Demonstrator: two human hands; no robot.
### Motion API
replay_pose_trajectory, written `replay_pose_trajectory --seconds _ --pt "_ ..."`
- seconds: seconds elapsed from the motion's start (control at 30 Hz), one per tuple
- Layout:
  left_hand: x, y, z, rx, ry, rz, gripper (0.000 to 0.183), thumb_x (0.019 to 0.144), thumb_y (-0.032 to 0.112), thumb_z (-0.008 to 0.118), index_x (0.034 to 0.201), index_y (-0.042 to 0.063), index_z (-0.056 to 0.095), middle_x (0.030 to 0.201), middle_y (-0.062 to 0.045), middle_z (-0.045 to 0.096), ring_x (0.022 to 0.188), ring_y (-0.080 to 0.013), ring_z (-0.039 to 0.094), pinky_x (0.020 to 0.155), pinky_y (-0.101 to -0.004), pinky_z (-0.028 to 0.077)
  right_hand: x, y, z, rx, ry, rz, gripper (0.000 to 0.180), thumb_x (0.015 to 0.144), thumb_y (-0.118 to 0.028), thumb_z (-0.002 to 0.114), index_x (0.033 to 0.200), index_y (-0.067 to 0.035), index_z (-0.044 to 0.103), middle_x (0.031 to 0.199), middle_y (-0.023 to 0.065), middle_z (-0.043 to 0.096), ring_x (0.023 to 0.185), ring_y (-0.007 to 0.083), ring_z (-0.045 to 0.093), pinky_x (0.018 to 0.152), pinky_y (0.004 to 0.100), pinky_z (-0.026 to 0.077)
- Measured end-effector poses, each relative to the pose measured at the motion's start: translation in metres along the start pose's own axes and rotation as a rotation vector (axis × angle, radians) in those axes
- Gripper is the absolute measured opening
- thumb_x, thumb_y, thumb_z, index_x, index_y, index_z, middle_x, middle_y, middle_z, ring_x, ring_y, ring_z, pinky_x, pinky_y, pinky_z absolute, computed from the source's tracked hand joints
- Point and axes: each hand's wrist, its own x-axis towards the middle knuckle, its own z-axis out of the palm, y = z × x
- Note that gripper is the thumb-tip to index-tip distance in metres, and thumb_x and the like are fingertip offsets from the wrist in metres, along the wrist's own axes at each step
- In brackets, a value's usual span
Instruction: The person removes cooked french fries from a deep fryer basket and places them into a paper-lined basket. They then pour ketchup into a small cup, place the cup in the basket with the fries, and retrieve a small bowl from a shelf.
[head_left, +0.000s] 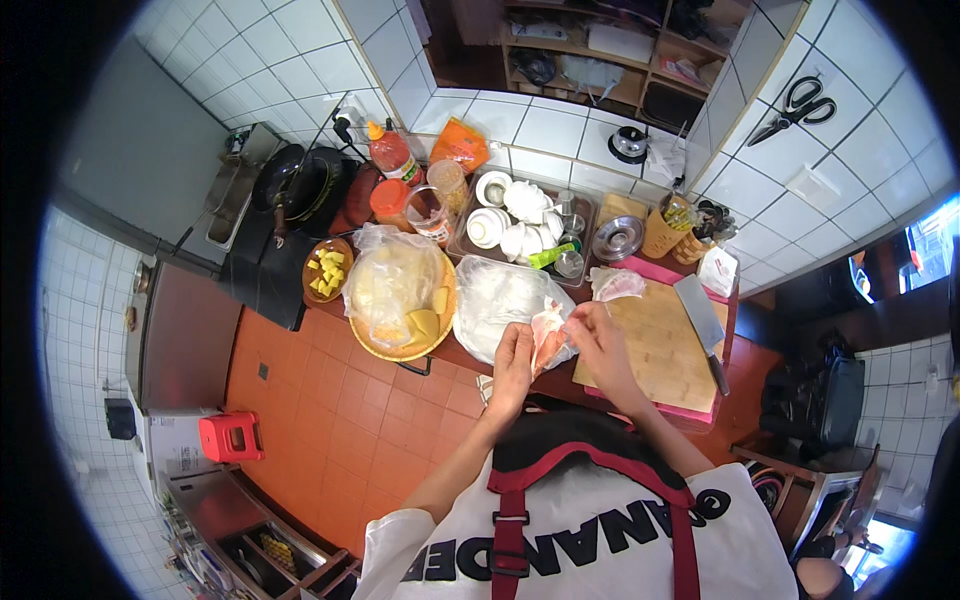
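Between both hands, in front of the chest, is a small plastic bag (549, 339) with red and white printing and something orange-brown showing in it. My left hand (514, 367) grips its left side. My right hand (598, 343) pinches its upper right edge with the fingertips. Just beyond the hands, on the counter, lies a large clear plastic bag (491, 307) with white contents. Right of the hands is a wooden cutting board (652, 341) with a cleaver (699, 315) across its right edge. A small clear bag (616, 283) with pale contents rests at the board's upper left corner.
Left on the counter stand a yellow basket (360, 341) under clear plastic and a bowl of yellow cubes (327, 271). Behind are a tray of white dishes (517, 217), jars and a red sauce bottle (394, 154). Kitchen scissors (796, 111) hang on the right wall.
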Motion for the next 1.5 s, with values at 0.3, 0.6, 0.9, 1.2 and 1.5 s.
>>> replay_pose_trajectory --seconds 0.3,0.6,0.9,1.2,1.5 --pt "-0.01 0.009 0.0 0.216 -0.097 0.148 0.032 0.11 0.034 0.04 0.105 0.005 0.053 0.076 0.001 0.049 0.064 -0.0066 0.043 0.055 -0.0234 0.037 -0.009 -0.02 0.008 -0.026 -0.112 -0.005 0.03 0.099 -0.023 0.061 0.117 -0.001 0.05 0.088 0.0162 0.063 0.081 0.0257 0.065 0.071 0.0378 0.05" --pt "-0.008 -0.004 -0.006 0.29 -0.091 0.131 0.026 0.105 0.018 0.052 0.122 -0.001 0.057 0.103 -0.013 0.068 0.089 -0.0179 0.064 0.074 -0.0313 0.052 -0.014 -0.007 0.021 -0.079 -0.019 -0.128 0.049 0.094 -0.034 0.07 0.113 0.005 0.047 0.089 0.0192 0.061 0.079 0.0313 0.062 0.07 0.04 0.048" --pt "-0.013 0.019 0.004 0.81 -0.148 0.208 0.024 0.102 0.009 0.052 0.115 -0.009 0.061 0.085 -0.028 0.068 0.073 -0.0362 0.069 0.066 -0.0439 0.052 -0.019 0.011 0.026 -0.176 0.097 -0.109 0.034 0.094 -0.024 0.068 0.108 0.0 0.048 0.086 0.0196 0.062 0.08 0.0359 0.063 0.068 0.0433 0.049" --pt "0.0 -0.016 -0.032 0.742 -0.027 0.181 0.025 0.102 0.016 0.054 0.108 -0.006 0.065 0.076 -0.015 0.067 0.069 -0.0116 0.057 0.063 -0.034 0.05 -0.012 0.02 0.029 -0.115 -0.104 -0.138 0.03 0.098 -0.021 0.061 0.115 0.001 0.049 0.091 0.0224 0.064 0.083 0.0415 0.065 0.073 0.0465 0.051" --pt "-0.015 -0.037 -0.081 0.403 -0.042 0.148 0.029 0.104 0.015 0.051 0.122 -0.003 0.063 0.098 -0.005 0.068 0.088 -0.0105 0.06 0.077 -0.0273 0.051 0.009 0.023 0.003 0.18 -0.576 0.225 0.052 0.1 -0.036 0.061 0.135 -0.002 0.044 0.088 0.0106 0.065 0.067 0.0172 0.068 0.053 0.0315 0.052"
